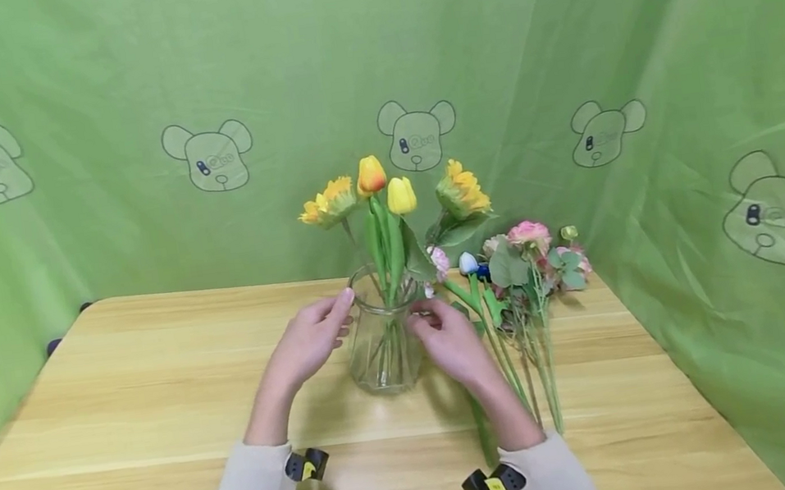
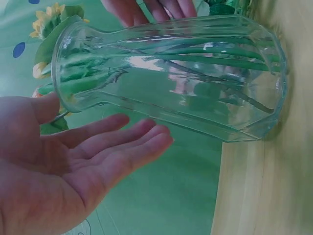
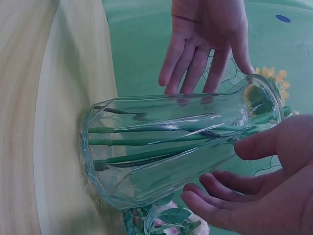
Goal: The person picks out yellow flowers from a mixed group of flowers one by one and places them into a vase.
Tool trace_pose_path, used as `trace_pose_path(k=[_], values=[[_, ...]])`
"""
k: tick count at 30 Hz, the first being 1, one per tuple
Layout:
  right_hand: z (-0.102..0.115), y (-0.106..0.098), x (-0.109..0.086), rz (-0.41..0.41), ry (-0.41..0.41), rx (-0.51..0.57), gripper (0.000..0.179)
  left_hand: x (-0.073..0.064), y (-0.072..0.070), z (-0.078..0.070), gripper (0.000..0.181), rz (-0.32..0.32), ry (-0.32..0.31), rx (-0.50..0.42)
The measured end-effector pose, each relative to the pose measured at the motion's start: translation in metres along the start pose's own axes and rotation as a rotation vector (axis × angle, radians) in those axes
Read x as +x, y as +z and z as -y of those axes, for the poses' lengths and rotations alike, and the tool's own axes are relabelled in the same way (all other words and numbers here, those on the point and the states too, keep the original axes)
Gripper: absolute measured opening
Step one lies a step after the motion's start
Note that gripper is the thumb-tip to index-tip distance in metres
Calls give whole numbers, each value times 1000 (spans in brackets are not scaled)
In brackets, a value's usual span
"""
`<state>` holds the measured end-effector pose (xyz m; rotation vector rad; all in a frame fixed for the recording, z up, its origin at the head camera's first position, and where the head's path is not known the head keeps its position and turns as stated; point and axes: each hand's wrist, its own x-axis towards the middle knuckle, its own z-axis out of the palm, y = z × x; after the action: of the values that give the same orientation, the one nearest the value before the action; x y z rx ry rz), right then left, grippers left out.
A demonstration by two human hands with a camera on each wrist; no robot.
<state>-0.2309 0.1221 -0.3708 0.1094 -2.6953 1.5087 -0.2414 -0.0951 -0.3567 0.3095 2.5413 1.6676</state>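
A clear glass vase [image 1: 371, 364] stands upright on the wooden table. In it are an orange tulip [image 1: 371, 175], a yellow tulip [image 1: 401, 196], a left sunflower [image 1: 328, 205] and a right sunflower [image 1: 463, 190]; their green stems [image 2: 210, 51] cross inside the glass. My left hand [image 1: 313, 334] is at the vase's left side, thumb tip right at the rim and the other fingers extended along the glass. On the opposite side, my right hand [image 1: 450, 345] has its thumb by the neck, with relaxed, slightly bent fingers [image 3: 215, 208] beside the glass.
Right of the vase lie more flowers: a pink bloom [image 1: 529, 235], a white tulip [image 1: 468, 263] and green leaves [image 1: 509, 264], their long stems [image 1: 549, 373] pointing toward me. A green curtain [image 1: 308, 57] with bear-head prints hangs behind the table [image 1: 124, 413] and along its sides.
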Motion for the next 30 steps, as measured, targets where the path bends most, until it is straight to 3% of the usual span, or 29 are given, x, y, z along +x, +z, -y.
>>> trace_pose_path(k=[6,15,21,30], values=[[2,-2,-3,38,41,-19,43,-3,-4,2,58,83,-20,14],[5,-8,-7,171,48,-82,48,-8,-8,-2,46,181,-34,151],[3,-11,-8,260,54,-42,51,-8,-8,-2,42,185,-55,137],[2,-10,-7,250,54,27,53,-4,-4,3,42,127,-53,48]])
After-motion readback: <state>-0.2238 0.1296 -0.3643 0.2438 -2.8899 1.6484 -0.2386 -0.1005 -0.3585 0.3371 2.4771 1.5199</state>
